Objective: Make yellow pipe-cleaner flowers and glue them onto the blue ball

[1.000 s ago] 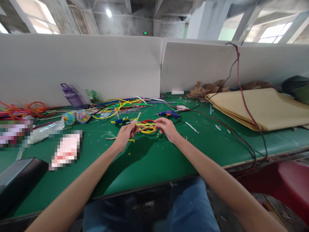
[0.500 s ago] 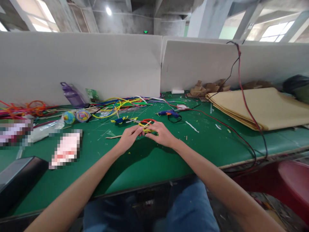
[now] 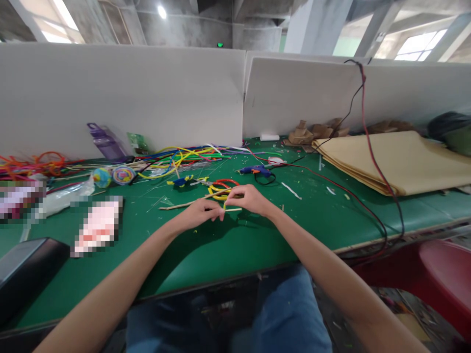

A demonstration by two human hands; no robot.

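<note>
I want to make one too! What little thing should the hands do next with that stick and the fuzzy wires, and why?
Probably pinch the thin stick firmly. The left hand and right hand meet fingertip to fingertip at it, low over the green table, while the yellow and red wire loops lie loose just behind, unheld.

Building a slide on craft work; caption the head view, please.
Both hands, left hand and right hand, pinch a thin wooden stick over a green table.

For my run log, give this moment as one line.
left hand: pinching stick | right hand: pinching stick | behind: yellow loops, glue gun
</note>
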